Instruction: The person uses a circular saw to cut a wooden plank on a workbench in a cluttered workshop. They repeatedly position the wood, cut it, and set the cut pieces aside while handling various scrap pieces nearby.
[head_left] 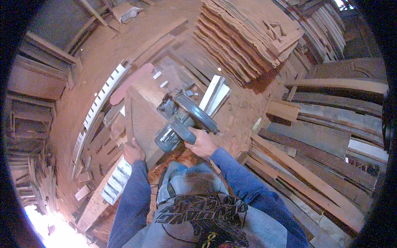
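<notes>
My right hand (202, 143) is closed round the rear handle of a dark circular saw (193, 110). The saw sits on a brown wooden board (142, 113) in front of me, its round guard to the right and its motor to the left. My left hand (134, 152) grips the near left edge of that board, fingers along its side. Beyond the saw lie small pale offcuts (164, 84). White-faced strips (211, 94) lie to the right of the guard. The blade and its contact with the wood are hidden.
A tall stack of wavy-edged boards (235, 45) stands at the far right. Long planks (314, 136) fill the right side. To the left lie a white notched strip (103, 93) and scrap wood on the dusty floor. A white-painted piece (117, 182) is beside my left forearm.
</notes>
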The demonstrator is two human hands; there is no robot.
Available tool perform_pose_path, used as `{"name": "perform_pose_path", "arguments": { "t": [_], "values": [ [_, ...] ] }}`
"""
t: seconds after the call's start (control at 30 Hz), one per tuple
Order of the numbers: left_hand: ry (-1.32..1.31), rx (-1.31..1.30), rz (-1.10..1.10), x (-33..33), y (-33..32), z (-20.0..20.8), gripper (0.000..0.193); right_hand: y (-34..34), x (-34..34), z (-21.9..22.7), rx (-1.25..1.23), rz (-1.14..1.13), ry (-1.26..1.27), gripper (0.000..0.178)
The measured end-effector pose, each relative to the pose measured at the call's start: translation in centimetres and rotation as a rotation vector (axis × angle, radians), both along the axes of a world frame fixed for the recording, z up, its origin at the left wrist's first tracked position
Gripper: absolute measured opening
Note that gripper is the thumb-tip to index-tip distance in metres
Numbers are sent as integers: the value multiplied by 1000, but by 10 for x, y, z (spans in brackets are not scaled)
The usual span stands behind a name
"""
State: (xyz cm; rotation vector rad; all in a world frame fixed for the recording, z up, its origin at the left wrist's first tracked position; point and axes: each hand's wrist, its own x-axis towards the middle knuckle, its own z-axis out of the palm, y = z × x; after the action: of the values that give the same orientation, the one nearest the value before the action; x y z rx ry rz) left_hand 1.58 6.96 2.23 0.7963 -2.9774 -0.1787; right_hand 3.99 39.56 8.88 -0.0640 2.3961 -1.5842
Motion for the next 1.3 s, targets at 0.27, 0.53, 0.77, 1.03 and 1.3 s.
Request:
{"name": "perform_pose_path", "arguments": {
  "t": [0.27, 0.53, 0.77, 1.03, 1.3],
  "values": [
    [13, -3, -16, 10, 1, -13, 63, -7, -8, -7, -65, 5, 70, 43],
    [-15, 5, 35, 25, 0, -35, 67, -16, -14, -25, -151, -2, 213, 37],
    [59, -50, -34, 19, -4, -37, 69, -41, -49, -23, -48, -72, 66, 46],
    [-17, -55, 27, 10, -4, -37, 65, -53, -83, -14, -17, -102, 118, 51],
    [120, -39, -45, 12, 0, -40, 67, -31, -47, -13, 8, -179, 102, 57]
  ]
}}
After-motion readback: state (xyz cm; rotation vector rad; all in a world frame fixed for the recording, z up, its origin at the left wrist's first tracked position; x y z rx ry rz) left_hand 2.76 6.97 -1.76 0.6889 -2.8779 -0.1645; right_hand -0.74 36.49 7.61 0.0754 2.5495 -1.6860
